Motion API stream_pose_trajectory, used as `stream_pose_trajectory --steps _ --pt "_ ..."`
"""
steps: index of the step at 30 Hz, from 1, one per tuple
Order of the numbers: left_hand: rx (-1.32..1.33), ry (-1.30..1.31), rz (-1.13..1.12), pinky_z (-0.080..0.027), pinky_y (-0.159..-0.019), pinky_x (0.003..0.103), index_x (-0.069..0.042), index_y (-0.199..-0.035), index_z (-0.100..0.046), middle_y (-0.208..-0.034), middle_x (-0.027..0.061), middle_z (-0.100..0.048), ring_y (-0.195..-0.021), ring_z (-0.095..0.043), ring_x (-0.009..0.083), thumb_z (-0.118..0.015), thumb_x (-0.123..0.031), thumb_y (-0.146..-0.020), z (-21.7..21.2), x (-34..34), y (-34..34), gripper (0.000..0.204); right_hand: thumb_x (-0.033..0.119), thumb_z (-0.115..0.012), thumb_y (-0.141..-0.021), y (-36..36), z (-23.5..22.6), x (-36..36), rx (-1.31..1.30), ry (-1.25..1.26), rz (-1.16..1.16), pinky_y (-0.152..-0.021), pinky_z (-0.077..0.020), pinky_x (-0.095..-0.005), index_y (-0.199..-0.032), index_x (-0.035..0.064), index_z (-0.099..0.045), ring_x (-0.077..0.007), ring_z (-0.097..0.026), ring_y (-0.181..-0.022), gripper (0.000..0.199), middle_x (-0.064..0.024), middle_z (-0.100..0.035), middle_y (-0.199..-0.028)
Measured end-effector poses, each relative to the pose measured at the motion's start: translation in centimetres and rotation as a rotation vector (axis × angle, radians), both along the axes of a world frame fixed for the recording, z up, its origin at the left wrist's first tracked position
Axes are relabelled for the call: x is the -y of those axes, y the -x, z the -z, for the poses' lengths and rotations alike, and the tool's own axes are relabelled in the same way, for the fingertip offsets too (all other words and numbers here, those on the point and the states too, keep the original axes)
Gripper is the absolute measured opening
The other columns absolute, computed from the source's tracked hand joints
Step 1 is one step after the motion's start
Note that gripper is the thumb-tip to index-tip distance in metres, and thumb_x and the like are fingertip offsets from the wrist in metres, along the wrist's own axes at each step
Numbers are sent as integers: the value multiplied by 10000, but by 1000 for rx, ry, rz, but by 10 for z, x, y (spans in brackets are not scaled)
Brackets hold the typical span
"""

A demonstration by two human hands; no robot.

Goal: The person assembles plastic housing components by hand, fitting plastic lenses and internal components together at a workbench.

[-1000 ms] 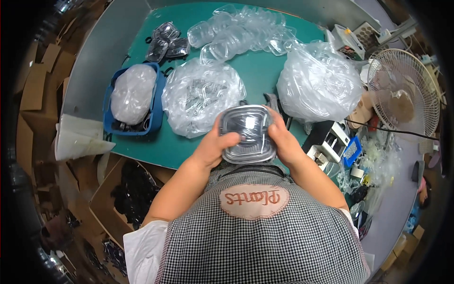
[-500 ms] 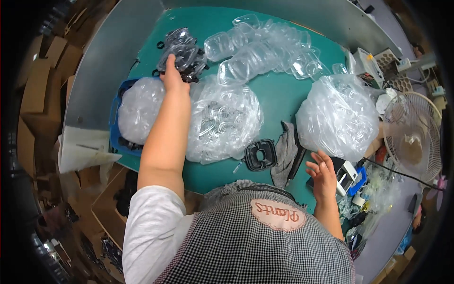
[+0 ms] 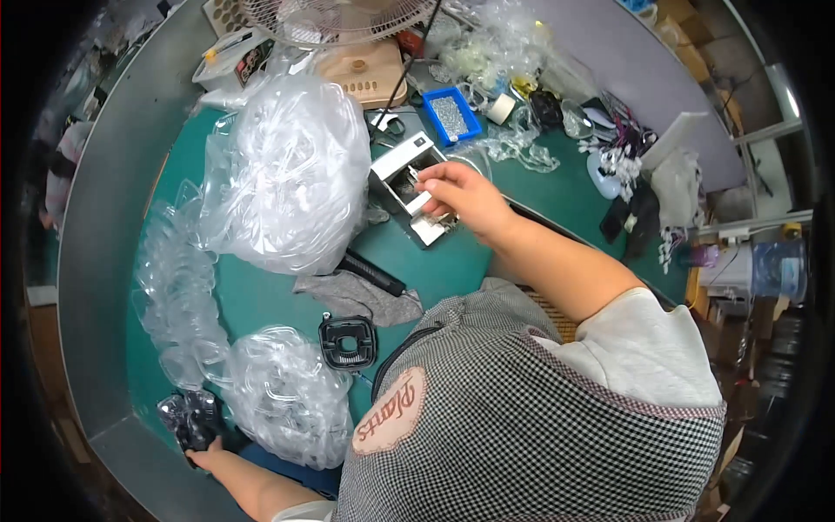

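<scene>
Some black containers point(image 3: 201, 416), glossy, glinting, bunched together

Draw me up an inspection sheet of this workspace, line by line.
Surface: green tabletop, bare in places.
Work items: black containers; black square part with a central opening; overlapping clear plastic pieces; two bulky bundles of clear plastic.
Clutter: grey cloth, blue tray of small pieces.
Grips: left grip at the black containers; right grip at the white device, contents unclear.
Cables: black cable crosses the fan in view; ends unclear.
Surroundings: grey panel along the left.
</scene>
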State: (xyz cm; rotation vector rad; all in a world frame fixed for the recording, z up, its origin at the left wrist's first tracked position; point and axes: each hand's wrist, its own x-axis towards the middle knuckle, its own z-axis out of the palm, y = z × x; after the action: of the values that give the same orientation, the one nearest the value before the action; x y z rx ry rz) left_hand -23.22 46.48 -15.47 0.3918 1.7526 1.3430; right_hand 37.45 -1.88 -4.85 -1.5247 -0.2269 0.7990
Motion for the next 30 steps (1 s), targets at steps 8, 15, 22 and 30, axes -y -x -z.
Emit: stream_pose_trajectory --steps 8,15,22,30 --pt "113 7 300 -414 -992 538 -119 -1514 -236 -1542 152 -208 -1305 -365 380 -674 -389 -878 -57 67 -72 818 181 -568 -945 -64 48 88 13 -21 294 -673 -485 -237 -1108 31 -604 -103 -605 -740 225 -43 -655 -991" --pt "366 -231 393 -514 -814 379 -38 -1371 -440 -1334 185 -524 -1017 -585 280 -597 -313 -938 -129 135 -44 537 193 -627 -893 -196 128 172 171 61 603 -669 -496 -258 -1080 28 -619 -131 -627 -771 250 -71 -672 -955" --pt "228 -438 394 -487 -742 296 -4 -1203 -593 -1153 76 -652 -858 -604 142 -520 -266 -981 -197 198 -82 351 371 -678 -762 -305 167 229 679 872 575 -998 -419 -452 -1303 122 -524 -352 -534 -1182 615 -148 -602 -1235" --pt "287 -379 581 -497 -746 285 -46 -1216 -595 -1123 64 -654 -855 -602 150 -536 -277 -979 -206 250 -120 335 365 -710 -735 -329 157 226 666 1289 197 -1013 -378 -472 -1377 209 -430 -320 -485 -1242 717 -142 -570 -1280"
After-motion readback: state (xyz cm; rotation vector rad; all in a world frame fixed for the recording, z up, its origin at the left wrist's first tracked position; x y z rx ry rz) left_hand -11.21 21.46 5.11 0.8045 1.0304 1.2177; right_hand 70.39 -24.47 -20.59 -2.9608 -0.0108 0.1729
